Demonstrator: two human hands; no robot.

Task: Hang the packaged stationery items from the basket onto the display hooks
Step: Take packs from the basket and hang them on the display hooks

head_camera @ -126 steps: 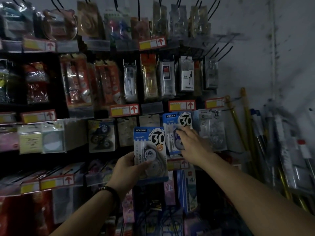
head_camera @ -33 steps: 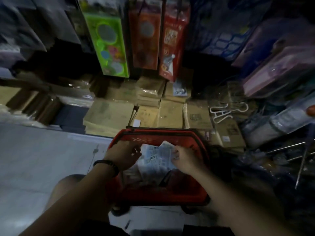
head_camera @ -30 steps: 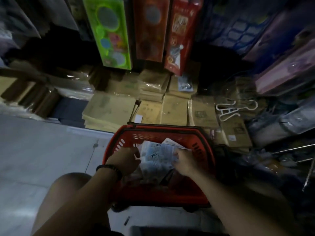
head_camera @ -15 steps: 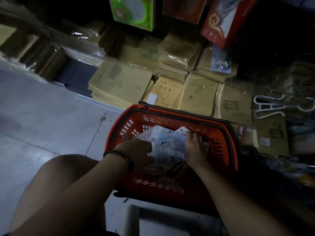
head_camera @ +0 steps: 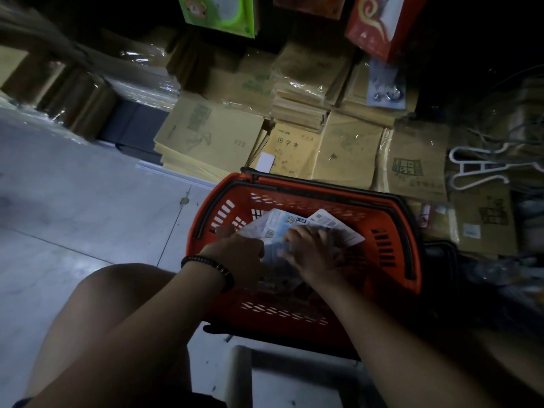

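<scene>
Landmark: the red basket [head_camera: 323, 188] sits on the floor [head_camera: 73, 187], just in front of low stacks of brown notebooks [head_camera: 288, 148].
Task's thing: a bundle of white printed packets [head_camera: 279, 225] lies inside the basket, toward its far left corner, their backs facing up.
Left hand [head_camera: 238, 254]: inside the basket at its left wall, a dark bracelet [head_camera: 206, 263] on the wrist; its grip is narrow, with thumb and fingers closed on the near left edge of the packets.
Right hand [head_camera: 312, 248]: inside the basket, laid over the right part of the packets; the fingers are bent and blurred, so I cannot tell whether this grip has caught a packet or only presses on the pile.
Beyond the basket: a white hanger [head_camera: 477, 172] lies on the notebooks to the right; a green box [head_camera: 223, 13] hangs above and behind.
Just changed: a few seconds ago both hands were up at the hooks with a packet; now both are down in the basket. In the last second the right hand has slid from the pile's right edge onto its top.
Meaning: probably one packet is hung and the next is being picked out. Nothing is lifted clear of the basket yet, and no hooks are in sight.
</scene>
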